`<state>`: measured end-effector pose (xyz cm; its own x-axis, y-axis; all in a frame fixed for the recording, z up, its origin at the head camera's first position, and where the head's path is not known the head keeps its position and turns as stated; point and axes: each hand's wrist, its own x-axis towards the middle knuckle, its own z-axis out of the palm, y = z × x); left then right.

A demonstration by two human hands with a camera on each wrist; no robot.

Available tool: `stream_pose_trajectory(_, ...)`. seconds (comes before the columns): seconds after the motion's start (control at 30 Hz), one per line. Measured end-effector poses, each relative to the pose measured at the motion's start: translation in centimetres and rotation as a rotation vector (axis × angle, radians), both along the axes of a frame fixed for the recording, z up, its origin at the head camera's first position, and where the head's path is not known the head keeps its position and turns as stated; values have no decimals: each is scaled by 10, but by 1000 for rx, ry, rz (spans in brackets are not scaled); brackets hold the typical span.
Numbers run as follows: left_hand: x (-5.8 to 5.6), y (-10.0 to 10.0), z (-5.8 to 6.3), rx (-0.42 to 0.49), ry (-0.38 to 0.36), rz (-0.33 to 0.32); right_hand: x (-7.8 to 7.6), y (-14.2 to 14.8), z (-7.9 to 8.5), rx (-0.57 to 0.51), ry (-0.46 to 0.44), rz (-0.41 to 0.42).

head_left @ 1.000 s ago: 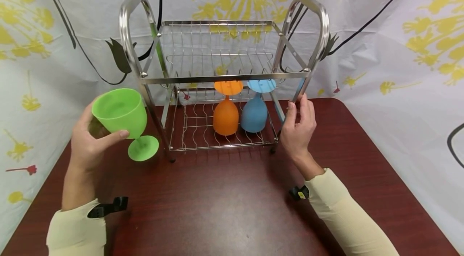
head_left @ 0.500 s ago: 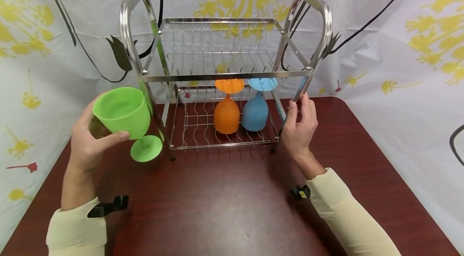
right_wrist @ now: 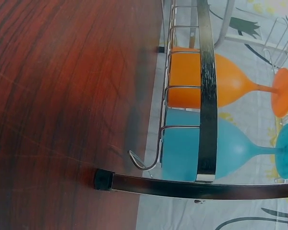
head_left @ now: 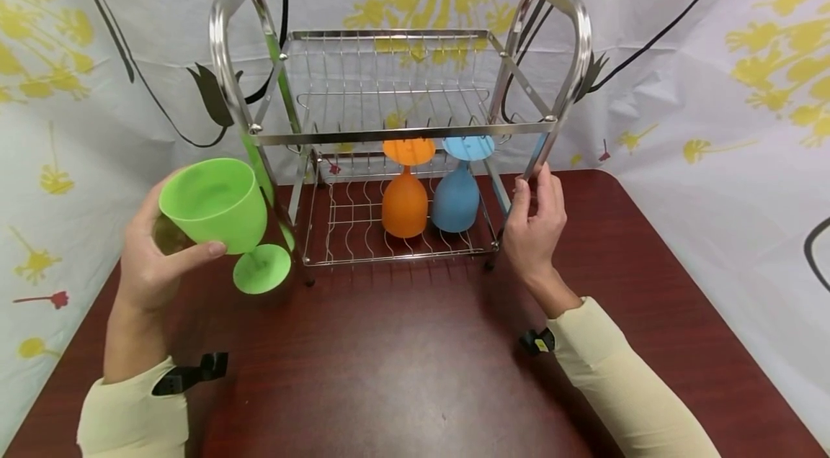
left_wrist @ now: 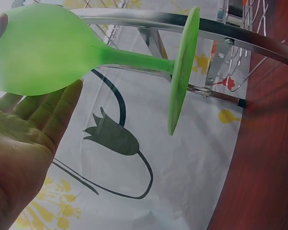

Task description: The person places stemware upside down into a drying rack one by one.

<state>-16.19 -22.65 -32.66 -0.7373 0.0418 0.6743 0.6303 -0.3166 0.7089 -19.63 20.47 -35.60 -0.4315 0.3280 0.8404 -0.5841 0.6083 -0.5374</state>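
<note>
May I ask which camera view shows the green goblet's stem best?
The left wrist view: the green goblet's stem appears side-on there, uncovered from bowl to foot. The head view shows only a short, foreshortened bit; the right wrist view, none.

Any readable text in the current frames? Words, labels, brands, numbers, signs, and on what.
None readable in any view.
Small yellow patch on the black wrist device by the right cream sleeve: too small to tell if it bears print.
Matte green goblet, matte orange goblet, matte blue goblet, shiny metal two-tier rack: no lettering shows.
White backdrop sheet: plant patterns, no letters.
</note>
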Motion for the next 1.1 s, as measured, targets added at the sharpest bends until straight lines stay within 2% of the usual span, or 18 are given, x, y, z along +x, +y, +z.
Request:
stream_pose_trajectory(0.33,4,5,7,-45,55,-30,0,1,0,0,-9,-8)
stream_pose_trajectory(0.57,6,8,8,-60,77,-48,0,0,-1,7,-9,-3)
stream_pose_trajectory(1.1,8,21,10,-96,129,-30,1,1,-3,10,-12,3)
